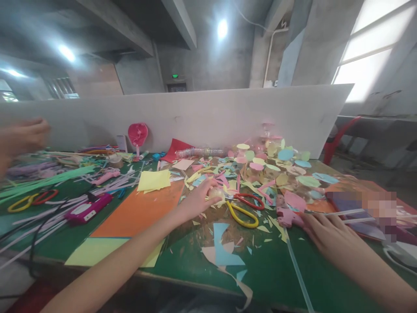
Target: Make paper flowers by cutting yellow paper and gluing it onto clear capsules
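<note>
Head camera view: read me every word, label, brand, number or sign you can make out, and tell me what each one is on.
No words, brand or number can be read clearly.
Green lit sign above the doorway: too small and blurred to read.
Magenta plastic device on the table: any print is too small to read.
Pixelated patch at the right edge: blurred out, unreadable.

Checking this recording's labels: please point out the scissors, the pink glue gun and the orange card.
Scissors (243, 221): head view, on the yellow handle loop.
Pink glue gun (286, 217): head view, on its body.
Orange card (137, 213): head view, on its middle.
</note>
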A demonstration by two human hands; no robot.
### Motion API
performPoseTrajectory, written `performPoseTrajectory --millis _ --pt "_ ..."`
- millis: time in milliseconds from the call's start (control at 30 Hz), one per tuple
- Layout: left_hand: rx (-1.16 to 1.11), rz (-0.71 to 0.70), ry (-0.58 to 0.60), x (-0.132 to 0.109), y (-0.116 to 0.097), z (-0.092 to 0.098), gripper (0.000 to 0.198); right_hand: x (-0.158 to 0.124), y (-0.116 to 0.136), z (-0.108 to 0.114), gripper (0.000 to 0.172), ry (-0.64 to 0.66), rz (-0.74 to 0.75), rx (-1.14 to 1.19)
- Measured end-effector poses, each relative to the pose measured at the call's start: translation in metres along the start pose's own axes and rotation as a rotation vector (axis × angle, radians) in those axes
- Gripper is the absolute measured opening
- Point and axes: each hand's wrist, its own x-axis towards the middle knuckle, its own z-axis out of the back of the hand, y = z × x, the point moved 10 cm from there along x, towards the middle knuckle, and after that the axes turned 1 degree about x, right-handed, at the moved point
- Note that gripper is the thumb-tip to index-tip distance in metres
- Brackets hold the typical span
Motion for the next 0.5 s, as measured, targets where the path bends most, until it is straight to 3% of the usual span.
performPoseTrajectory --millis 133,267,500 --pt "0.001 0.009 -0.004 -0.001 0.000 0.003 0.032 0.003 -0.008 -0.021 0.026 0.022 -0.041 0.028" --pt "0.027 0.009 -0.010 -0.001 0.001 0.005 0.032 0.009 0.002 -0.042 0.029 0.096 0.054 0.056" --pt "0.039 -0.014 -0.004 0.000 0.000 0.004 0.030 0.012 -0.011 -0.027 0.036 -0.059 -0.119 0.094"
